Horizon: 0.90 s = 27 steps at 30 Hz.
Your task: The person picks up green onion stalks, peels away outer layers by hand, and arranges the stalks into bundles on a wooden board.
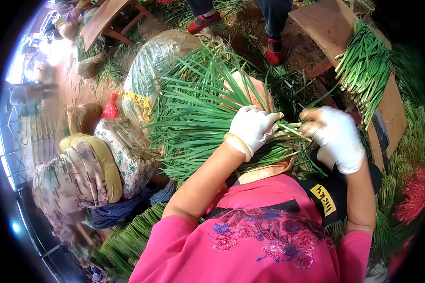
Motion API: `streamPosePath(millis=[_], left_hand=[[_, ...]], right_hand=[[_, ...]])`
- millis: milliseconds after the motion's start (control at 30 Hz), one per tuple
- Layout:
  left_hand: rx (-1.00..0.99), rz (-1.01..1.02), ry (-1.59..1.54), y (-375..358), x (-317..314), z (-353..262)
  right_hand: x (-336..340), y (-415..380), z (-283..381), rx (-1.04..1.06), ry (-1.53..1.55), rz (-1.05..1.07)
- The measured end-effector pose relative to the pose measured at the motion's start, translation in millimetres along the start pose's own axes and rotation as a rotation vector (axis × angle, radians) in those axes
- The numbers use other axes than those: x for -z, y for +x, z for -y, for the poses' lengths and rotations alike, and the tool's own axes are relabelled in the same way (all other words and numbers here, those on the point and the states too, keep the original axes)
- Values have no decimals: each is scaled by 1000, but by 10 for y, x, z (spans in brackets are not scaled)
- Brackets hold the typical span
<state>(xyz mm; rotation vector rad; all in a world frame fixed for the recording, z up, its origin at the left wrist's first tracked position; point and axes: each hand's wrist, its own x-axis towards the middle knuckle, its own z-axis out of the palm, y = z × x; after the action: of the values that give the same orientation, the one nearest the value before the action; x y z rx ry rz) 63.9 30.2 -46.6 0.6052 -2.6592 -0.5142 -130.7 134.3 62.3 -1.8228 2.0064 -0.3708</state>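
Note:
My left hand point(253, 128), in a white glove, is closed around the pale stems of some spring onions point(198, 118). Their long green leaves fan out to the left over my lap. Just right of the stem ends is my right hand point(337, 137), also gloved in white. Its fingers are curled and smeared by motion, so I cannot tell whether they grip a stem. More spring onion stems point(285, 141) lie under and beside my left hand.
A bundle of spring onions point(366, 66) lies on a wooden bench point(326, 23) at the right. A clear plastic bag point(151, 61) stands beyond the leaves. Another person point(75, 179) in a flowered top bends at the left; someone in red shoes point(204, 22) stands ahead. Red strands point(414, 194) lie at right.

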Motion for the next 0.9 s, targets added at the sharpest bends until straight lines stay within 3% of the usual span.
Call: streamPosePath(millis=[67, 167, 233, 267, 300, 367, 400, 433, 500, 567, 600, 633, 700, 733, 767, 867, 900], left_hand=[[-46, -37, 9, 5, -9, 20], [42, 73, -41, 40, 130, -70], [124, 100, -124, 50, 138, -60], [87, 86, -107, 42, 156, -63], [53, 71, -86, 34, 175, -69], [19, 286, 42, 55, 286, -147], [-23, 252, 53, 25, 273, -166], [-63, 220, 65, -9, 258, -188], [-21, 317, 102, -23, 270, -294], [-1, 364, 116, -48, 185, -322], [-4, 368, 174, -50, 153, -340], [5, 373, 175, -48, 133, -338], [23, 382, 175, -47, 107, -331], [29, 381, 171, -41, 105, -329], [27, 379, 173, -40, 101, -321], [19, 379, 177, -42, 95, -315], [21, 377, 173, -35, 102, -316]], right_hand=[[-367, -47, 36, 181, -131, 7], [-251, -46, -100, 182, -323, -14], [189, -80, -251, 204, -256, -362], [404, -115, -430, 126, -187, -461], [617, -159, -494, -105, 208, -592], [1007, -236, -956, -153, 591, -783], [1080, -168, -1020, -261, 651, -1034], [1192, -252, -1483, -265, 682, -1037], [1193, -186, -1730, -374, 581, -999], [1066, -168, -2254, -554, 588, -779], [930, -169, -2514, -644, 652, -558], [880, -149, -2318, -827, 203, -347], [825, -88, -1868, -855, -97, -351], [764, -16, -1767, -473, -609, -413], [790, 69, -1646, -725, -472, -389], [618, 239, -1543, -364, -427, -448], [578, 327, -1478, -428, -488, -339]])
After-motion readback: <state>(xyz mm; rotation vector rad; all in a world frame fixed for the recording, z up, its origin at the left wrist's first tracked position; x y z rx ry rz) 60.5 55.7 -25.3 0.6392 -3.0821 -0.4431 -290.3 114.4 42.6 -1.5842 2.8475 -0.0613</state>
